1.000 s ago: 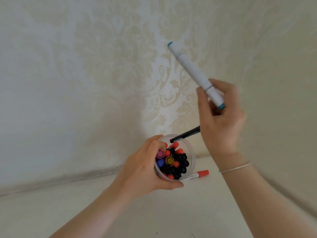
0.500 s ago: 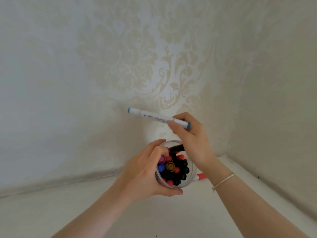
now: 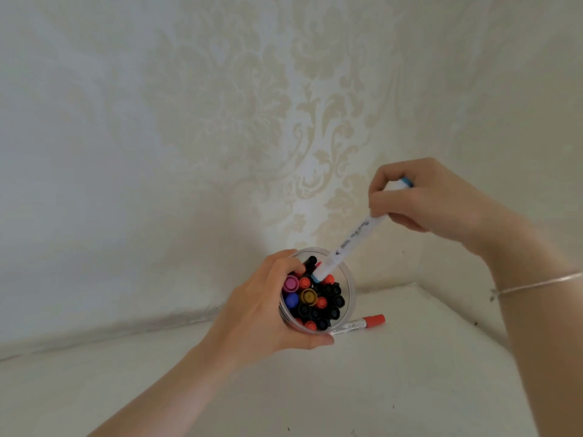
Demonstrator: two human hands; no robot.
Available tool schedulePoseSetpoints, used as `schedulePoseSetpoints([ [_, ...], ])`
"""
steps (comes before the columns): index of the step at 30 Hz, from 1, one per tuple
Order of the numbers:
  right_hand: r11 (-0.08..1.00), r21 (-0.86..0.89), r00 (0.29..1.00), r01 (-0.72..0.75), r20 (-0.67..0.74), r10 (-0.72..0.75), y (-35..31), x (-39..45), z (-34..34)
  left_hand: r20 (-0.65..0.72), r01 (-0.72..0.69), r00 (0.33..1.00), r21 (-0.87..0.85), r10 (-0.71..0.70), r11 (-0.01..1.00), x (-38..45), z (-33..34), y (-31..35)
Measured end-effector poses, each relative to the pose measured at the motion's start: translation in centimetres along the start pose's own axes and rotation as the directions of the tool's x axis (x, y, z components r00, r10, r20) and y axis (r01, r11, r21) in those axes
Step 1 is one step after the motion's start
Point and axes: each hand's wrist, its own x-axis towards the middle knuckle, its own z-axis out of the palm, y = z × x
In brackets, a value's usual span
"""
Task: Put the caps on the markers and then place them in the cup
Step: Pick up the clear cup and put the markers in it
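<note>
Head view shows the left hand [image 3: 262, 313] gripping the clear plastic cup [image 3: 348, 288], already crowded with capped markers, while the right hand [image 3: 422, 200] pinches a white blue-capped marker [image 3: 353, 244] entering its far rim, leaving one red-capped white marker [image 3: 362, 323] on the table [image 3: 410, 389].

Patterned wallpaper [image 3: 284, 137] fills the view from nine through twelve to three o'clock. A white surface [image 3: 394, 389] spreads at six. A bracelet [image 3: 536, 283] shows at three.
</note>
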Motion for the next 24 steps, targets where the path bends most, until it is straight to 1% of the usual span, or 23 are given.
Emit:
schedulePoseSetpoints([
  [2, 0.987, -0.116, 0.989, 0.112, -0.079, -0.122, -1.0, -0.1, 1.5, -0.002, -0.001, 1.000, -0.001, 0.001, 1.000, 0.0, 0.0, 0.0],
  [4, 0.937, -0.252, 0.954, 0.241, -0.115, -0.276, -1.3, -0.3, 3.1, -0.008, 0.004, 1.000, -0.013, -0.004, 1.000, -0.1, -0.1, 0.0],
  [5, 0.893, -0.324, 0.919, 0.312, -0.135, -0.370, -1.2, -0.4, 3.8, -0.015, 0.015, 1.000, -0.026, -0.016, 1.000, -0.1, -0.1, -0.1],
  [7, 0.786, -0.433, 0.824, 0.442, -0.151, -0.546, -0.7, -0.5, 4.6, -0.035, 0.055, 0.998, -0.059, -0.057, 0.997, 0.0, -0.2, -0.2],
  [8, 0.742, -0.456, 0.783, 0.491, -0.142, -0.606, -0.6, -0.6, 5.0, -0.044, 0.078, 0.996, -0.077, -0.082, 0.994, 0.1, -0.3, -0.3],
  [10, 0.689, -0.476, 0.740, 0.547, -0.110, -0.663, -0.3, -0.8, 5.7, -0.051, 0.108, 0.992, -0.104, -0.114, 0.989, 0.2, -0.5, -0.4],
  [12, 0.654, -0.518, 0.743, 0.551, -0.054, -0.668, 0.5, -0.6, 6.8, -0.053, 0.092, 0.994, -0.113, -0.099, 0.989, 0.2, -0.5, -0.3],
  [14, 0.635, -0.561, 0.780, 0.530, 0.029, -0.625, 1.7, -0.2, 8.2, -0.045, 0.065, 0.997, -0.105, -0.070, 0.992, 0.1, -0.5, -0.2],
  [16, 0.641, -0.588, 0.820, 0.493, 0.069, -0.568, 2.8, 0.1, 9.8, -0.040, 0.063, 0.997, -0.094, -0.067, 0.994, 0.2, -0.4, -0.2],
  [18, 0.703, -0.554, 0.863, 0.445, 0.056, -0.503, 2.9, 0.1, 10.1, -0.044, 0.089, 0.995, -0.102, -0.094, 0.991, 0.3, -0.4, -0.2],
  [20, 0.836, -0.409, 0.927, 0.366, 0.088, -0.363, 2.3, 0.1, 9.2, -0.049, 0.106, 0.993, -0.107, -0.112, 0.989, 0.3, -0.4, -0.4],
  [21, 0.887, -0.323, 0.944, 0.329, 0.099, -0.314, 2.2, 0.2, 8.6, -0.053, 0.114, 0.991, -0.108, -0.120, 0.988, 0.2, -0.4, -0.5],
  [22, 0.914, -0.281, 0.956, 0.293, 0.101, -0.275, 2.0, 0.2, 8.2, -0.056, 0.118, 0.991, -0.109, -0.125, 0.987, 0.2, -0.4, -0.5],
  [23, 0.903, -0.327, 0.960, 0.280, 0.100, -0.261, 2.0, 0.2, 8.2, -0.057, 0.116, 0.991, -0.104, -0.122, 0.988, 0.1, -0.4, -0.5],
  [24, 0.858, -0.434, 0.962, 0.273, 0.100, -0.255, 1.7, 0.2, 8.4, -0.056, 0.102, 0.993, -0.093, -0.108, 0.990, 0.1, -0.3, -0.5],
])
